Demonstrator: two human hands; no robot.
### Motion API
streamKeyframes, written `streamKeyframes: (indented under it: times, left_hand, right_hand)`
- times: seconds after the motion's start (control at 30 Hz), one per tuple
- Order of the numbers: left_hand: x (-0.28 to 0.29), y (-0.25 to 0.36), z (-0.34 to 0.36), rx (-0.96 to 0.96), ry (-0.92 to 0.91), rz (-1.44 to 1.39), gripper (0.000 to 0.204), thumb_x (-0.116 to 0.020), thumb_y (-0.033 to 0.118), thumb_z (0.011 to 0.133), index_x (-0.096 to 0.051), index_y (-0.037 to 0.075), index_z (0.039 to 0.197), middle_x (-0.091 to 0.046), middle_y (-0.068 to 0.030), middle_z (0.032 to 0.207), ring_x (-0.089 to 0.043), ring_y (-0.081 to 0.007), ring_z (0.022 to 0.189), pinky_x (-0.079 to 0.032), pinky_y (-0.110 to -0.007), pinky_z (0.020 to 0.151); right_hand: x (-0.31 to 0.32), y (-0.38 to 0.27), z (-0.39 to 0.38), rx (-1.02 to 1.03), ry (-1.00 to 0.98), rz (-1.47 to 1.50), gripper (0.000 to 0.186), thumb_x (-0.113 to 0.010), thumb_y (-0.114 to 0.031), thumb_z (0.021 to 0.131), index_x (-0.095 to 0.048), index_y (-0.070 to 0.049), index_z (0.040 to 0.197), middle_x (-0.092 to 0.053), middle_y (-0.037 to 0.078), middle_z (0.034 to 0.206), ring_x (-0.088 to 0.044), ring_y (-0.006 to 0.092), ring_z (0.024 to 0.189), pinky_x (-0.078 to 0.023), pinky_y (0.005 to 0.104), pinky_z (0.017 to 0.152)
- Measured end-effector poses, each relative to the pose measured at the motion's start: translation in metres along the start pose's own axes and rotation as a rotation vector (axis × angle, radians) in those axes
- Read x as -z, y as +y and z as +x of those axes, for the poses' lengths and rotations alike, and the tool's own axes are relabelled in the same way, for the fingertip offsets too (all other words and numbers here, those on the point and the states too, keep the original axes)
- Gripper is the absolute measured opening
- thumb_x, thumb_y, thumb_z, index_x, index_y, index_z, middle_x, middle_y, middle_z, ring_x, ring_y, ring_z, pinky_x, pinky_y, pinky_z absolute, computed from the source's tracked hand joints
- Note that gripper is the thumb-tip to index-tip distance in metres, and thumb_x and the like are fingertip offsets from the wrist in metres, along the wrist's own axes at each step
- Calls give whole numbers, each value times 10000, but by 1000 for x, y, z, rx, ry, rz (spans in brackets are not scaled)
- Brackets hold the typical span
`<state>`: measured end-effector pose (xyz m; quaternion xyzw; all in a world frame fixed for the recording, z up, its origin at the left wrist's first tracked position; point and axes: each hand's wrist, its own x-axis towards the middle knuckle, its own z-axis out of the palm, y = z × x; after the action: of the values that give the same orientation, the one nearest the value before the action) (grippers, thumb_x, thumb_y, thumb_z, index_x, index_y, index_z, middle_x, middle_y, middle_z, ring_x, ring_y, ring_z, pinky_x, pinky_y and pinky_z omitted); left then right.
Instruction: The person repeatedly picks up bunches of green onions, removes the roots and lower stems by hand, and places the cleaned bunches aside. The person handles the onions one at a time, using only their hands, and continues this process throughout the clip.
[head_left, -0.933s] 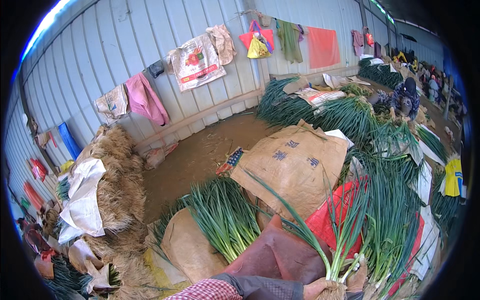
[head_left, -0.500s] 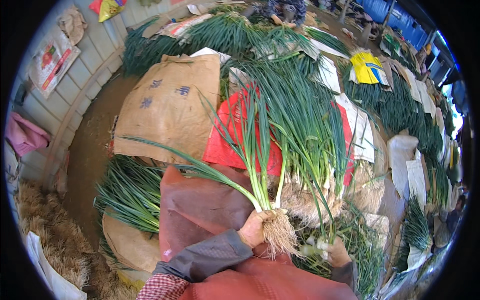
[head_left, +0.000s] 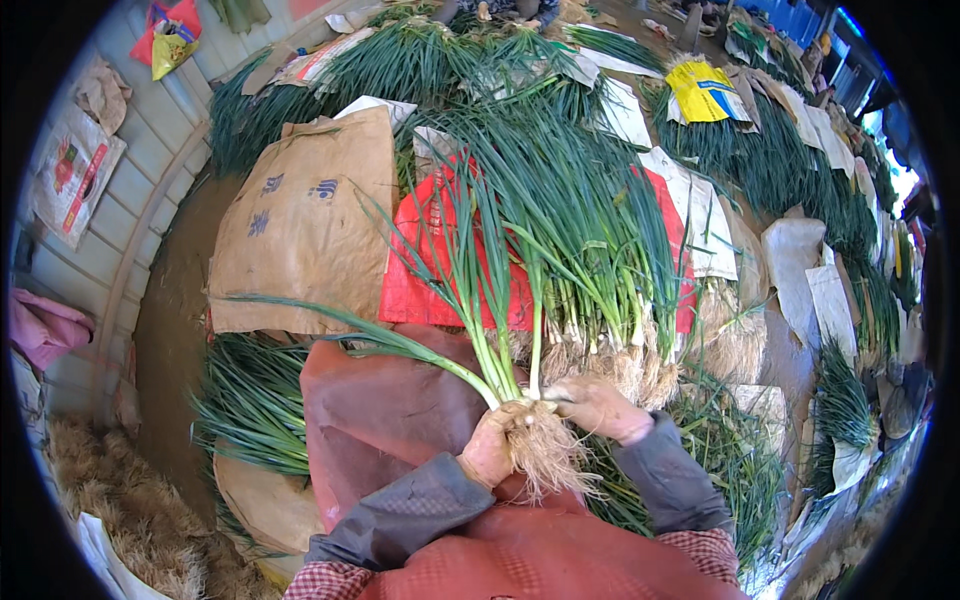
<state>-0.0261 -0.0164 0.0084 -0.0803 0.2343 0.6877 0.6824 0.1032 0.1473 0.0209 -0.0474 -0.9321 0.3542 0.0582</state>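
My left hand [head_left: 488, 452] is closed round the root end of a small bunch of green onions [head_left: 490, 350], holding it above my red apron [head_left: 550, 555]. The long green leaves point away from me and one bends far left. Pale stringy roots [head_left: 545, 455] hang from its near end. From the right, my right hand [head_left: 603, 408] reaches in, its fingers closed at the white base of the rightmost stalk. Exactly what they pinch is partly hidden. Just beyond, a large row of green onions [head_left: 590, 220] lies on a red sack [head_left: 425, 250], roots toward me.
Stripped leaves [head_left: 720, 450] are heaped at my right. More green onions [head_left: 255, 400] lie at my left, near a brown sack [head_left: 300, 230]. Heaped dry roots [head_left: 120, 500] sit at the lower left by a panelled wall [head_left: 130, 200]. Another person's hands [head_left: 530, 18] show at the far top.
My right hand has come up from the leaf heap to the bunch's base; the green stalk it held is out of it. My left hand keeps its grip. The view has shifted slightly.
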Motion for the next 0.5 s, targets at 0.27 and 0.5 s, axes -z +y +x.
streamKeyframes:
  times: [0.27, 0.5]
  left_hand:
    - [-1, 12, -1, 132, -186, -2, 318, -571, 153, 868, -544, 16, 1154, -629, -145, 1049, -619, -278, 947, -498, -440, 862]
    - [-21, 0, 8, 19, -64, 206, 386, -535, 32, 859, -495, -21, 1240, -594, -147, 1152, -599, -252, 1004, -480, -386, 903]
  right_hand:
    - [25, 69, -46, -486, 99, -597, 266, -610, -253, 840, -546, -59, 1010, -575, 90, 903, -579, 175, 781, -529, 312, 702]
    - [25, 107, 34, -740, 365, -294, 120, -524, -167, 877, -539, -49, 900, -559, 102, 731, -537, 190, 578, -492, 322, 554]
